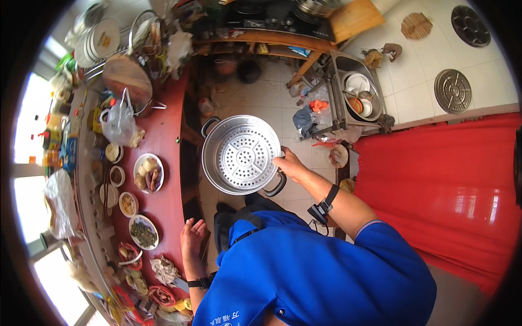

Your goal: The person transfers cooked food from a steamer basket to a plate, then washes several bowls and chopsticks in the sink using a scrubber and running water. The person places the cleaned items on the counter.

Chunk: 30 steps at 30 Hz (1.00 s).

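My right hand (290, 164) grips the rim of a metal steamer pot insert (244, 157), with the thumb over the edge near one of its two black handles. The steamer has a perforated bottom, looks empty and is held over the tiled floor in front of me. Close to the edge of the red table (171, 134), my left hand (193, 236) is held with its fingers apart and nothing in it. On that table stand a plate of pale and brown food pieces (148, 173), a plate of dark greens (143, 232) and a small bowl of food (129, 204).
A metal sink (340, 73) holding dishes stands at upper right, beside plastic bags (304, 120) on the floor. A gas stove (281, 20) is at the top. A round wooden cutting board (127, 77) and a plastic bag (120, 122) are at upper left. Red cloth (440, 179) hangs at right.
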Available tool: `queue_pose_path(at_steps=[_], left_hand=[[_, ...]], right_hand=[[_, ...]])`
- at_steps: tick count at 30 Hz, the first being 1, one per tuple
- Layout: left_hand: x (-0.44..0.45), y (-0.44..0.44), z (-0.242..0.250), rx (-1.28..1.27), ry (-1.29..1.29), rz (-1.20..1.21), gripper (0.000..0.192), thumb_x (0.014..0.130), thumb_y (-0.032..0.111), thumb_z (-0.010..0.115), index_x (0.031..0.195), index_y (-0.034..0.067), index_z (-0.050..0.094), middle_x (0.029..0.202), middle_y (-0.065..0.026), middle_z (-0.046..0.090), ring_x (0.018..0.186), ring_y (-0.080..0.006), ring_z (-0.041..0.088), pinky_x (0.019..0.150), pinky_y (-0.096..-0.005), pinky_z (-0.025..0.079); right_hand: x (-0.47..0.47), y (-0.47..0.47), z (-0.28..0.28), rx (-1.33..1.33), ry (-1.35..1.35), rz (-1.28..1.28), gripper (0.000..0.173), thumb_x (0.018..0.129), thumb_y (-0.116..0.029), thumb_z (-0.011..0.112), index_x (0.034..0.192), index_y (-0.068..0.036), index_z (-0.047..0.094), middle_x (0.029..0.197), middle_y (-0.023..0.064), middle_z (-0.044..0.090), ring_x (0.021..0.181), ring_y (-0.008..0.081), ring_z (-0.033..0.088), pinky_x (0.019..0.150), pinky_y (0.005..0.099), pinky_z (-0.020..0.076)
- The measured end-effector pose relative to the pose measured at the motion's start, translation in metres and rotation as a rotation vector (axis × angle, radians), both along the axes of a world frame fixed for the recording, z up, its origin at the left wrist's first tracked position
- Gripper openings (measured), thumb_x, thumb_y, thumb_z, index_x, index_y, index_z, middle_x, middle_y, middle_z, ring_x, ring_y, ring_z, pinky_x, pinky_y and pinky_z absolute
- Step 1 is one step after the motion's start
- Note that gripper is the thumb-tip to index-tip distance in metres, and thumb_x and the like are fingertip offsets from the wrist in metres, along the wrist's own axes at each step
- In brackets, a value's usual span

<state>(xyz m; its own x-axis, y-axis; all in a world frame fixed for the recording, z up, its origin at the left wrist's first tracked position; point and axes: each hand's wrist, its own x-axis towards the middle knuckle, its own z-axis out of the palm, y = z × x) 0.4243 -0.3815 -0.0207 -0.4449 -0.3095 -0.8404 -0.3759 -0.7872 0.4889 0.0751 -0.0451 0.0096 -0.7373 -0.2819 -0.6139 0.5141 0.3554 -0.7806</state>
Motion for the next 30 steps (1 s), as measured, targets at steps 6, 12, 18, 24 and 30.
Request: queue_pose_path(at_steps=[6,12,18,24,30], left_hand=[[-0.060,-0.072,-0.059,0.060,0.098,0.087,0.059,0.106,0.038,0.054,0.150,0.000,0.042,0.141,-0.0273,0.060,0.121,-0.0375,0.065,0.094,-0.0372,0.054],[-0.120,-0.128,-0.110,0.045,-0.088,0.370,0.055,0.110,0.036,0.045,0.148,-0.002,0.035,0.133,-0.0274,0.063,0.110,-0.0360,0.069,0.083,-0.0366,0.059],[-0.135,-0.162,-0.136,0.043,-0.057,0.465,0.046,0.113,0.026,0.032,0.149,-0.004,0.032,0.133,-0.0271,0.062,0.110,-0.0327,0.070,0.078,-0.0331,0.062],[-0.139,-0.175,-0.151,0.068,-0.132,0.568,0.040,0.110,0.015,0.028,0.144,-0.004,0.036,0.120,-0.0240,0.069,0.096,-0.0304,0.075,0.059,-0.0266,0.062],[-0.143,-0.197,-0.159,0.041,-0.136,0.543,0.041,0.111,0.017,0.029,0.145,-0.005,0.037,0.119,-0.0247,0.069,0.093,-0.0301,0.076,0.053,-0.0256,0.058]], right_hand=[[-0.014,0.045,-0.010,0.092,-0.208,-0.219,0.054,0.088,-0.025,0.071,0.135,-0.003,0.056,0.103,0.0058,0.066,0.083,0.0156,0.062,0.065,0.0354,0.0522],[-0.025,0.052,0.022,-0.070,-0.110,-0.251,0.032,0.091,-0.024,0.063,0.119,-0.008,0.059,0.094,0.0050,0.067,0.071,0.0192,0.062,0.052,0.0343,0.0490],[-0.047,0.014,0.031,0.003,-0.193,-0.300,0.029,0.091,-0.027,0.061,0.112,-0.006,0.061,0.092,0.0064,0.068,0.070,0.0190,0.061,0.058,0.0343,0.0488],[-0.067,-0.027,0.030,-0.056,-0.302,-0.247,0.036,0.091,-0.024,0.063,0.124,-0.010,0.058,0.105,0.0053,0.068,0.082,0.0192,0.065,0.058,0.0349,0.0503],[-0.088,-0.061,0.030,0.005,-0.297,-0.146,0.036,0.092,-0.027,0.060,0.123,-0.009,0.058,0.104,0.0064,0.068,0.082,0.0203,0.063,0.058,0.0344,0.0499]])
